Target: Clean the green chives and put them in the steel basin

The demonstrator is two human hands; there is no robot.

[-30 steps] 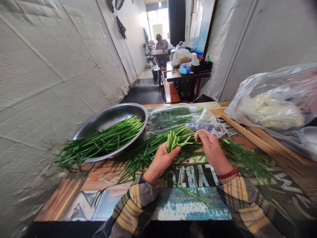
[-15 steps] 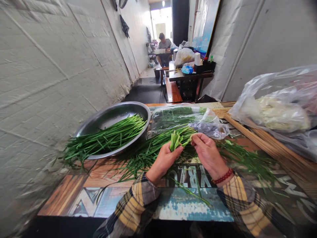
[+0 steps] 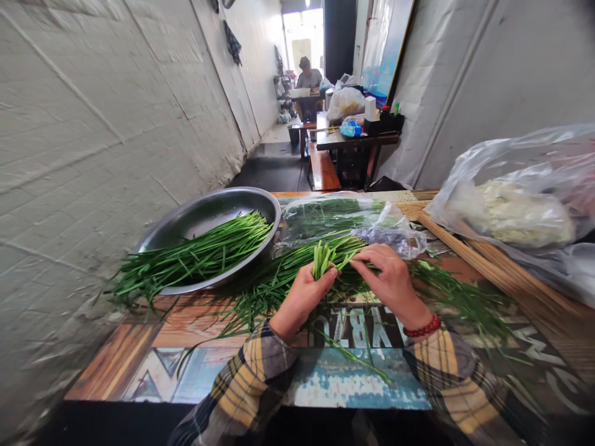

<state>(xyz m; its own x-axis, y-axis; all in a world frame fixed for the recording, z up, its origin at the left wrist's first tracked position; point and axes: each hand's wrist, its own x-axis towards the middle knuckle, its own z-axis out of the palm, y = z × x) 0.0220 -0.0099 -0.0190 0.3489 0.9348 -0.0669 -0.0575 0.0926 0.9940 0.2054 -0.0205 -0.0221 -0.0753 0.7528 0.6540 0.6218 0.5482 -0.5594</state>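
Observation:
My left hand (image 3: 304,297) is closed around a small bunch of garlic chives (image 3: 323,259), their pale cut ends pointing up. Thumb and forefinger of my right hand (image 3: 388,282) pinch at the tip of a chive stalk that sticks out sideways from this bunch. Beneath and behind both hands lies a loose pile of chives (image 3: 279,285) on the table (image 3: 223,371). More chives (image 3: 218,248) fill a wide steel basin (image 3: 158,232) at the left, their leaves hanging over its near rim.
A clear plastic bag (image 3: 320,217) with more greens lies behind the pile. Wooden sticks (image 3: 497,266) and a bag of pale food (image 3: 520,210) are at the right. Loose leaves (image 3: 465,297) litter the table's right side. Farther back, a person (image 3: 308,77) sits at another table.
Both hands have shifted slightly left in view. My right fingers have moved from a stalk's end held apart from the bunch to a pinch closer in.

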